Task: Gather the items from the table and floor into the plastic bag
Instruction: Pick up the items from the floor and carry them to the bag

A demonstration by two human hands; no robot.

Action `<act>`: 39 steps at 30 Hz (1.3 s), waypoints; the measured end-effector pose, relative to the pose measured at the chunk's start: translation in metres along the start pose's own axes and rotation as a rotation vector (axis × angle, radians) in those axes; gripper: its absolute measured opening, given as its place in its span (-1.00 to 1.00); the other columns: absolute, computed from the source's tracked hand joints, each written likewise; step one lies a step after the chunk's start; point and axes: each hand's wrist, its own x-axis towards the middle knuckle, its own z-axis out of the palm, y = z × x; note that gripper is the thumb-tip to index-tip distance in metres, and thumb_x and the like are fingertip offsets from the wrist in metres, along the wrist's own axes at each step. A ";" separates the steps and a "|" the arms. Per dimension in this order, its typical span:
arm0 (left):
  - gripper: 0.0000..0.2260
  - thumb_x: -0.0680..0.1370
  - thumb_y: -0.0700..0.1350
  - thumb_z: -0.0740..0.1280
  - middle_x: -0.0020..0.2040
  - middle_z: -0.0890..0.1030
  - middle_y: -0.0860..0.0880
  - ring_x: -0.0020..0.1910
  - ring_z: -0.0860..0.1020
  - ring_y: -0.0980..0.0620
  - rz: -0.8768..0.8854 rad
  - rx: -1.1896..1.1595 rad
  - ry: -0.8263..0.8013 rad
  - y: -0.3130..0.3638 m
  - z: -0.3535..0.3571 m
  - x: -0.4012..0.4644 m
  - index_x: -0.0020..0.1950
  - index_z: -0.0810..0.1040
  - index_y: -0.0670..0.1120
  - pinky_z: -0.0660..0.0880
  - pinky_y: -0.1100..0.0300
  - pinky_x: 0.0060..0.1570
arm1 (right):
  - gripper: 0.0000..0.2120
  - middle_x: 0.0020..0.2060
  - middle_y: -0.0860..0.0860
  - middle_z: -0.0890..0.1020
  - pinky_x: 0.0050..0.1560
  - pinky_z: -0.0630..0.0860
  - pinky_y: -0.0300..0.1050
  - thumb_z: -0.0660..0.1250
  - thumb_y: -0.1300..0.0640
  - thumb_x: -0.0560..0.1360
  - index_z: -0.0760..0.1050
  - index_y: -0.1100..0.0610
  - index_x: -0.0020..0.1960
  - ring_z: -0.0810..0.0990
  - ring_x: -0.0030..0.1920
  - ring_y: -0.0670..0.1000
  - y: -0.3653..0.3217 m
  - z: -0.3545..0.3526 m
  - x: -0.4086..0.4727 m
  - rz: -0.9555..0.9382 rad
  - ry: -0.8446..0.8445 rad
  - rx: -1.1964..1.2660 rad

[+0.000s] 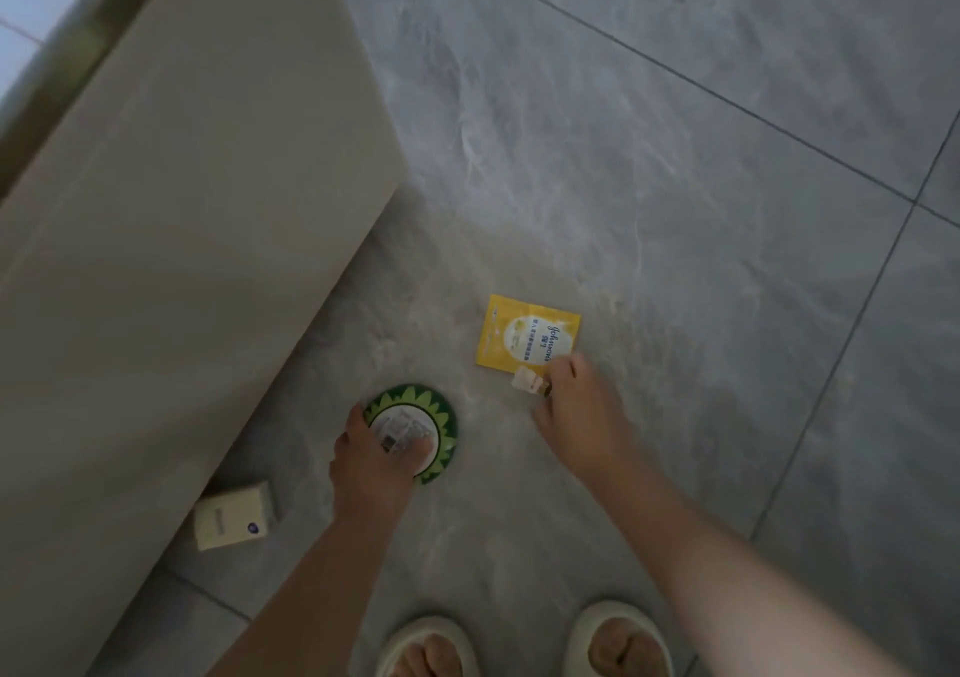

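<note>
The person is bending over the grey tiled floor [675,156], working both hands at once. The left hand [371,460] is spreading over the round green container [415,432], its fingers [353,421] curling round the rim and across the clear lid, grasping it while it is resting on the floor. The right hand [582,416] is pinching a small pale item [527,380] between thumb and fingers, just at the near edge of the yellow sachet [527,336], which is lying flat on the tile; what the small item is cannot be told. A cream box [234,515] is sitting on the floor against the pale cabinet side [182,208], apart from both hands and untouched. The plastic bag is not showing in this view. To do this pickup well, the left hand probably wants its fingertips under the container's rim before lifting, since the lid looks smooth. The flat sachet will likely need a fingernail under one edge, or sliding, and the right hand is already occupied, so bagging its load first seems wise
</note>
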 end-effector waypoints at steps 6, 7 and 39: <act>-0.15 0.45 0.05 0.45 0.44 0.20 -0.30 0.36 0.28 -0.30 -0.010 0.070 -0.041 0.002 -0.001 0.005 0.55 0.02 -0.17 0.29 -0.06 0.33 | -0.54 0.23 0.06 0.42 0.11 0.38 0.01 0.34 0.02 0.43 0.35 0.13 0.27 0.40 0.19 0.14 -0.020 -0.013 0.043 -0.142 0.122 -0.171; -0.14 0.44 0.06 0.45 0.43 0.20 -0.29 0.35 0.30 -0.30 -0.009 0.073 -0.048 0.001 -0.002 0.006 0.55 0.02 -0.17 0.31 -0.06 0.32 | -0.46 0.27 0.04 0.40 0.14 0.37 -0.01 0.35 -0.02 0.43 0.30 0.11 0.34 0.38 0.22 0.13 -0.021 -0.013 0.048 -0.140 0.117 -0.214; -0.36 0.22 0.13 0.58 0.05 0.64 -0.11 -0.01 0.62 -0.06 -0.358 -0.708 -0.027 -0.051 -0.068 -0.106 0.16 0.54 -0.18 0.59 0.02 0.01 | -0.85 -0.05 0.06 0.58 -0.21 0.43 -0.18 0.30 0.19 0.49 0.44 0.15 0.05 0.55 -0.08 0.06 -0.115 -0.069 -0.066 0.070 -0.294 0.381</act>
